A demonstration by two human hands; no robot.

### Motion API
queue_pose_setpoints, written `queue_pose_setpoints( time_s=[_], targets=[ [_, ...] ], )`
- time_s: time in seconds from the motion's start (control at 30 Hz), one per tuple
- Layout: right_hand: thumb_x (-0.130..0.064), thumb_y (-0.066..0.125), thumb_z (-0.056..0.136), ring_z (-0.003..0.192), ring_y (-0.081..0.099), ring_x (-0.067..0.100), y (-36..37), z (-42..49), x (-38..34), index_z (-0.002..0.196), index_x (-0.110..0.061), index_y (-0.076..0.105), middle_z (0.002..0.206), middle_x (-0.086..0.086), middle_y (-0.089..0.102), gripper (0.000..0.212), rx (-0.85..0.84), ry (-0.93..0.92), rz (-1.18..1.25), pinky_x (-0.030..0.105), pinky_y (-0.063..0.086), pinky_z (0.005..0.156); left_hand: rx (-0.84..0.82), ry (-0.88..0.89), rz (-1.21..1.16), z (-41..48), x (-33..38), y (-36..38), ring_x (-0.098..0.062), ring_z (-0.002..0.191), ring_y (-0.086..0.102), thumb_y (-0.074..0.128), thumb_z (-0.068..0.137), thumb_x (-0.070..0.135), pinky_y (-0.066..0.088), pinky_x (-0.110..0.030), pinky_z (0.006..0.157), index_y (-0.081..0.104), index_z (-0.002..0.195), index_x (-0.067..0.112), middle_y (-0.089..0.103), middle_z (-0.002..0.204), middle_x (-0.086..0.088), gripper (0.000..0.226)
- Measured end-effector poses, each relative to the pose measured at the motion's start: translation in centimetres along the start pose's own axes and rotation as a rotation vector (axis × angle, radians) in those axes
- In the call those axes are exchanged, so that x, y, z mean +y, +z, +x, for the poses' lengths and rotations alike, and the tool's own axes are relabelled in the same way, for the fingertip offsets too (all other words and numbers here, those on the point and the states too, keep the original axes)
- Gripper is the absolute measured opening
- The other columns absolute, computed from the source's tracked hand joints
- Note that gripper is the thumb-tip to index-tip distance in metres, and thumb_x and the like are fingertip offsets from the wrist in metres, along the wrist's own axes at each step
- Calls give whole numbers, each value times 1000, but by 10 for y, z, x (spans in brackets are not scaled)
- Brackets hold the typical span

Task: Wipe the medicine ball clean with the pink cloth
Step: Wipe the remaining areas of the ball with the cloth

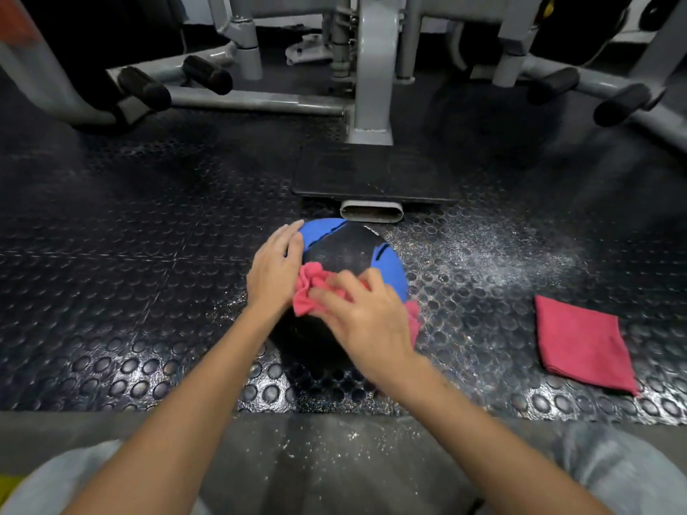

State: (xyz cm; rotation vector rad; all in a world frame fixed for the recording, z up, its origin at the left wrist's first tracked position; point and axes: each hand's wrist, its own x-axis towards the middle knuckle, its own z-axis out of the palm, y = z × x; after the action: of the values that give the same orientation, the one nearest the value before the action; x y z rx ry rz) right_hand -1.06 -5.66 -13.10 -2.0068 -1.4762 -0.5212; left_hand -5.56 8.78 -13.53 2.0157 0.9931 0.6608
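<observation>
A black and blue medicine ball (345,250) sits on the studded rubber floor in the middle of the view. My left hand (275,271) lies flat against the ball's left side with straight fingers. My right hand (362,314) presses a crumpled pink cloth (310,288) onto the near top of the ball; its fingers look spread over the cloth and are blurred. A bit of the cloth also shows past the right hand's outer edge. The lower near part of the ball is hidden by my hands.
A second pink cloth (581,343), folded flat, lies on the floor to the right. White dust (494,247) is scattered on the floor right of the ball. A black footplate (371,172) and grey machine frames (371,68) stand just behind the ball.
</observation>
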Motion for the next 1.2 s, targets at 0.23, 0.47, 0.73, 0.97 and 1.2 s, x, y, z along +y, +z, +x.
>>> queue_pose_setpoints(
  time_s=[0.23, 0.47, 0.73, 0.97, 1.2],
  targets=[
    [-43, 57, 86, 96, 59, 24, 10, 55, 77, 105, -31, 67, 99, 1, 65, 25, 31, 769, 325, 29, 42, 73, 147, -135, -31, -8, -1, 7, -12, 133, 35, 29, 98, 38, 25, -36, 110, 47, 134, 32, 41, 144, 12, 40],
    [-40, 54, 82, 73, 48, 19, 8, 9, 17, 89, -28, 71, 86, -5, 62, 22, 173, 171, 74, 21, 36, 54, 146, -139, -15, -6, 2, 9, -11, 133, 34, 27, 98, 36, 26, -36, 109, 46, 134, 34, 40, 145, 13, 41],
    [-42, 64, 82, 102, 59, 26, 14, 66, 96, 109, -33, 65, 107, 2, 66, 29, -157, 828, 251, 28, 40, 73, 210, -84, -16, -25, -2, 11, -10, 133, 33, 29, 99, 36, 27, -40, 109, 47, 133, 34, 41, 144, 12, 39],
    [-44, 49, 84, 70, 48, 21, 8, 1, -10, 86, -28, 70, 82, -5, 61, 27, 78, 127, 83, 27, 41, 52, 135, -100, -12, -9, -5, 6, -14, 133, 34, 29, 98, 36, 25, -35, 108, 47, 133, 35, 40, 144, 13, 40],
    [-52, 52, 86, 98, 52, 27, 15, 87, 50, 105, -34, 65, 100, 2, 56, 29, -48, 488, 71, 32, 39, 70, -110, 82, 199, 14, -23, -6, -20, 133, 25, 27, 90, 63, 21, -37, 107, 31, 140, 42, 32, 148, 11, 55]
  ],
)
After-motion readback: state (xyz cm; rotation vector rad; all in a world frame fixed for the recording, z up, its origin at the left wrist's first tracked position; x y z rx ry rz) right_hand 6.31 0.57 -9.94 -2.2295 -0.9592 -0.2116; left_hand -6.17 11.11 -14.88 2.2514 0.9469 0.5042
